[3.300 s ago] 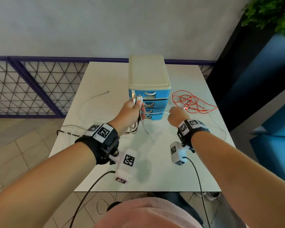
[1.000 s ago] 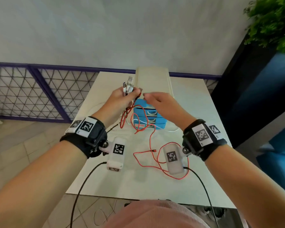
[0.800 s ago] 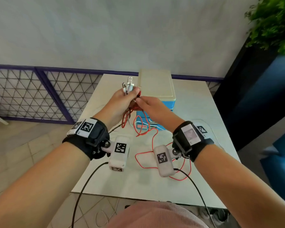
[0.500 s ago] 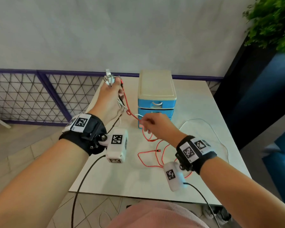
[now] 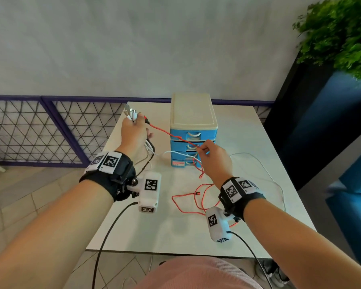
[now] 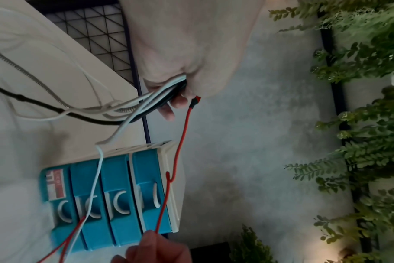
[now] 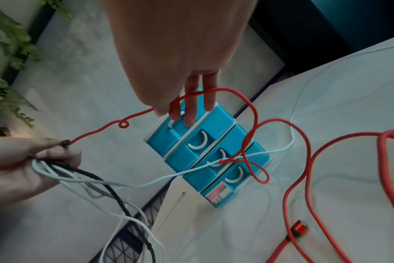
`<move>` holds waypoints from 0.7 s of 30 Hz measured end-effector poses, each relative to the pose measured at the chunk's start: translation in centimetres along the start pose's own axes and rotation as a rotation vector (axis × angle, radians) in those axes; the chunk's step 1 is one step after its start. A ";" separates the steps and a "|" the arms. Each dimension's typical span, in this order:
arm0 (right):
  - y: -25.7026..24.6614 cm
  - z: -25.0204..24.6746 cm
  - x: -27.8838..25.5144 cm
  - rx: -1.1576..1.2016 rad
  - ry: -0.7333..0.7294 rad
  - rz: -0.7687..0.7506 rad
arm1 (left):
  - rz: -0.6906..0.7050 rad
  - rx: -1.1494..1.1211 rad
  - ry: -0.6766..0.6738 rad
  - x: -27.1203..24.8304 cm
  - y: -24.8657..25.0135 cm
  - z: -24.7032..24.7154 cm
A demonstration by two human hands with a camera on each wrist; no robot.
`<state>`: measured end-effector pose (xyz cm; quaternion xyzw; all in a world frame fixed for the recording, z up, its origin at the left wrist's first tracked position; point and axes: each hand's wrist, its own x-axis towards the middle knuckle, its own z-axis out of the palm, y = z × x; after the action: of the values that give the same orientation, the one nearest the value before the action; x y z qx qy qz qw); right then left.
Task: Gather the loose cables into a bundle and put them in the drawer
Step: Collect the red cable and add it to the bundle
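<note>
Your left hand [image 5: 133, 132] grips the cable ends left of the drawer unit [image 5: 193, 130] while your right hand [image 5: 214, 158] pinches the red cable [image 5: 165, 131], whose kinked table slack may knot around the white cable [image 5: 265, 170] as you pull.

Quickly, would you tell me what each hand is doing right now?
Left hand: grips the cable ends in a fist.
Right hand: pinches the red cable.

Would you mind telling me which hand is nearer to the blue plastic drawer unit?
Right. The right hand is directly in front of the blue plastic drawer unit; the left hand is raised off to its left.
</note>
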<state>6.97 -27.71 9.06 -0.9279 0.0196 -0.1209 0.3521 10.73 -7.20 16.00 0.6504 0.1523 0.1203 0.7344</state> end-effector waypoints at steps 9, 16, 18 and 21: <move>-4.0 0.3 1.0 0.205 -0.335 -0.019 | 0.066 0.120 -0.152 -0.4 -1.1 1.0; -5.4 1.2 1.5 0.257 -0.449 -0.044 | 0.042 0.088 -0.217 -1.0 -1.0 1.7; -5.0 1.1 1.8 0.236 -0.434 -0.065 | 0.025 0.080 -0.251 -0.8 -1.1 1.4; -4.2 0.7 2.2 0.245 -0.410 -0.053 | 0.038 0.107 -0.245 -0.4 -1.2 0.8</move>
<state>9.10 -24.41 11.79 -0.8836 -0.0915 0.0595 0.4553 10.66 -8.27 14.94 0.7012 0.0553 0.0458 0.7094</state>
